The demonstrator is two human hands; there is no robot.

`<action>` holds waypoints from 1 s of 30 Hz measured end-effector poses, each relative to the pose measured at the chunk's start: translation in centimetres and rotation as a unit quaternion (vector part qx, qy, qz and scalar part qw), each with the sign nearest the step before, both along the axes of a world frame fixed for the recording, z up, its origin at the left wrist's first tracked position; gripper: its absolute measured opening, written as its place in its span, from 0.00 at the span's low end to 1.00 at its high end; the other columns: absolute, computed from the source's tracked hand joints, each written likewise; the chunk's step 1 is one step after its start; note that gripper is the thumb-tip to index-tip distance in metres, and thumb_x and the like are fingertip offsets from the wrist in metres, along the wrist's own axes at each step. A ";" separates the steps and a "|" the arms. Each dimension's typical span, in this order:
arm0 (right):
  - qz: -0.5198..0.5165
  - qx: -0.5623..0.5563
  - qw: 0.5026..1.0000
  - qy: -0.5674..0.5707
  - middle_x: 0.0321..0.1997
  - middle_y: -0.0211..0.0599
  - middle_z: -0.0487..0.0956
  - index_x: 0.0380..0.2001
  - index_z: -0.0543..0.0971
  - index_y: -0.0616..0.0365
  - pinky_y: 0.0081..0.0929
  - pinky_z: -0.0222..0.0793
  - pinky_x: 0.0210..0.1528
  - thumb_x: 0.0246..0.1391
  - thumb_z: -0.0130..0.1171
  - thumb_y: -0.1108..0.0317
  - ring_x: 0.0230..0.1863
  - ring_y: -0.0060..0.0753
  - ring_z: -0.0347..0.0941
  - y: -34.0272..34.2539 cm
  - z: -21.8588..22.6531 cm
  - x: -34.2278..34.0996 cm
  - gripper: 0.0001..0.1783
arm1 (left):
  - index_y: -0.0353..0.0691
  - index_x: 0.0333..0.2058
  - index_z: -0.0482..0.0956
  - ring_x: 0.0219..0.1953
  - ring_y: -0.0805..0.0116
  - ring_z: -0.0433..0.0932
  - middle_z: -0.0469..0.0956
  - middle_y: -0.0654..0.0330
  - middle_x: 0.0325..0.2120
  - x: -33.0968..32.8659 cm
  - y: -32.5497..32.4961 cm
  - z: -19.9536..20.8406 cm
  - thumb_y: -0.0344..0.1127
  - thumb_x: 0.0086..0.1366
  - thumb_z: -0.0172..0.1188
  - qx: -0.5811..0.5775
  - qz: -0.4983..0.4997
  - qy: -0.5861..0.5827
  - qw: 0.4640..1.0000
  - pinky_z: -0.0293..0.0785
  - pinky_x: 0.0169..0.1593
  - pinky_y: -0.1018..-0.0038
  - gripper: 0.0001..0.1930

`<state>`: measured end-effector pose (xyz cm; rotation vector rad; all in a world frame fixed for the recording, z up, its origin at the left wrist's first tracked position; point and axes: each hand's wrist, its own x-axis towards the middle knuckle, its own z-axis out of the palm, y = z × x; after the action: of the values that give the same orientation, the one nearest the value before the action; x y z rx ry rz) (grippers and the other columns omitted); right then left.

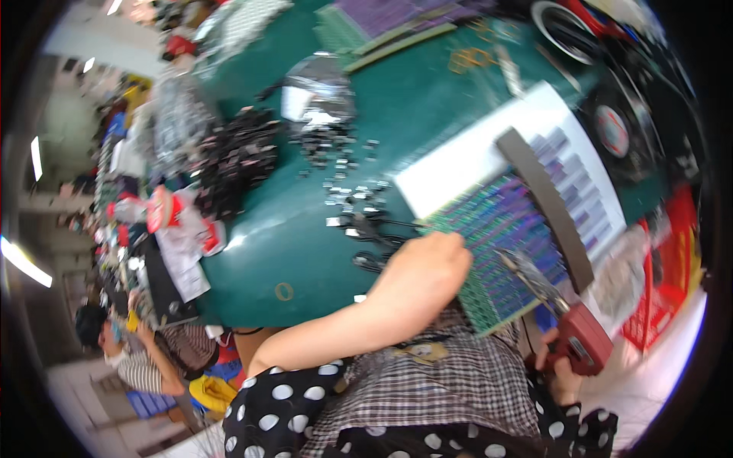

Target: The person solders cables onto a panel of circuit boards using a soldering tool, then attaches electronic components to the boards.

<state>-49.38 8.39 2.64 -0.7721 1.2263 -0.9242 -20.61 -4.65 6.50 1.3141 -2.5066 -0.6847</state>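
My left hand (427, 267) is closed at the left edge of a green and purple circuit board panel (496, 229), next to some black cables (370, 256). Its fingertips are hidden, so what they pinch cannot be made out. In my right hand (561, 374), at the lower right, is a dark red gun-shaped tool (586, 340) with a long metal nozzle. The nozzle points up and left over the panel; whether it touches is unclear. A dark flat bar (546, 202) lies across the panel and the white board (447, 172) beneath it.
Small metal connectors (355, 195) lie scattered left of the white board, below a clear bag (317, 95). A heap of black cables (240, 160) sits farther left. More panels (397, 27) are stacked at the back. Another person (137, 355) sits at lower left.
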 end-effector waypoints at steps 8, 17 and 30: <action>-0.016 -0.197 0.980 0.031 0.41 0.46 0.69 0.51 0.61 0.70 0.19 0.59 0.17 0.56 0.54 0.50 0.18 0.26 0.64 -1.6 -2.2 -0.7 0.33 | 0.37 0.32 0.75 0.40 0.57 0.70 0.70 0.56 0.35 0.9 1.1 -0.1 0.34 0.49 0.63 -0.096 0.056 0.052 0.992 0.69 0.43 0.66 0.12; -0.041 -0.176 0.983 0.037 0.40 0.46 0.69 0.48 0.62 0.70 0.17 0.57 0.15 0.56 0.53 0.50 0.16 0.24 0.63 -2.1 -1.3 0.8 0.31 | 0.38 0.39 0.75 0.39 0.61 0.71 0.74 0.59 0.34 25.4 -5.5 -1.4 0.27 0.49 0.65 -0.405 0.594 -0.008 0.695 0.67 0.44 0.66 0.17; -0.077 -0.143 0.986 0.034 0.40 0.44 0.69 0.50 0.62 0.70 0.18 0.57 0.16 0.55 0.55 0.49 0.18 0.24 0.64 -1.2 -1.2 0.7 0.34 | 0.32 0.32 0.79 0.36 0.66 0.76 0.80 0.57 0.31 26.2 -7.2 0.9 0.30 0.59 0.60 -0.513 0.527 0.132 0.664 0.69 0.45 0.72 0.06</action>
<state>-48.63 7.19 1.42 -0.9520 1.2414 -1.2288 5.60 -11.84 7.41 1.5650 -1.0366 0.6764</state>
